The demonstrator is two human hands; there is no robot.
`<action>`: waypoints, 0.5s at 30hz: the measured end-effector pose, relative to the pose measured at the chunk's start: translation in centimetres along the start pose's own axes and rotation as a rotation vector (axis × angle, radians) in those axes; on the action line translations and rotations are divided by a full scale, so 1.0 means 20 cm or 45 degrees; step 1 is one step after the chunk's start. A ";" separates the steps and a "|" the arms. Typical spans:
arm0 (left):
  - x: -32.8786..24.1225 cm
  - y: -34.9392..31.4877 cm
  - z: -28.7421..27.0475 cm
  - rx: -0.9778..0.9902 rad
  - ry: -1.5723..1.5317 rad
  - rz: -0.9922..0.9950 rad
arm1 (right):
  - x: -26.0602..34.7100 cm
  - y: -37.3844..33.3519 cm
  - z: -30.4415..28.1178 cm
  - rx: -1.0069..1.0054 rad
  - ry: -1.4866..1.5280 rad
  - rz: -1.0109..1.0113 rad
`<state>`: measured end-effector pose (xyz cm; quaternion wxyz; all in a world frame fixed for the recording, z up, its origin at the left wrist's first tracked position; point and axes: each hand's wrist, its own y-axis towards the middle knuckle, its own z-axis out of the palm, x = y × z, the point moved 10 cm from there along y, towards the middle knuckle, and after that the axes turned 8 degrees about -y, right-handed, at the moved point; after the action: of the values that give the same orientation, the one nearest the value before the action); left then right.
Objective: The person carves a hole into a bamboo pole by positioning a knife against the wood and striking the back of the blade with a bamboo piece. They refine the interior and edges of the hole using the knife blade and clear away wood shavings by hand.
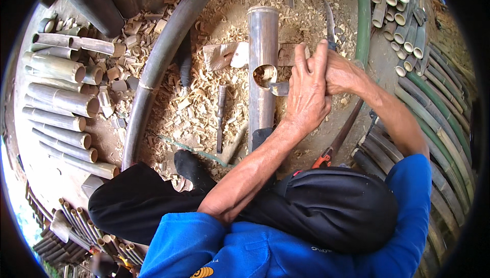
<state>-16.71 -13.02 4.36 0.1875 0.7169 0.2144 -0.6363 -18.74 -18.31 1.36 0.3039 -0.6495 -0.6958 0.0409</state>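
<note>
Head view: left hand [309,88], two fingers outstretched, overlaps right hand [343,72]; closure and hold of both hidden, cannot tell. Curved blade [279,90] at holed bamboo tube [263,35], handle hidden.

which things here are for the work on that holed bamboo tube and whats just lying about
In use:
- holed bamboo tube
- blade at its hole
- left hand
- right hand

Apparently lying about:
- chisel
- orange-handled tool
- wood shavings
- green pole
</note>
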 end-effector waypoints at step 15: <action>0.08 -0.14 0.05 1.072 0.070 -0.130 | 0.11 -0.22 0.71 -0.234 1.372 1.098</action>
<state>-18.91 -11.11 2.60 -0.1592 0.7361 -0.0238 -0.6575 -29.32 -12.16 -7.37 0.5073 -0.8208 -0.1287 -0.2290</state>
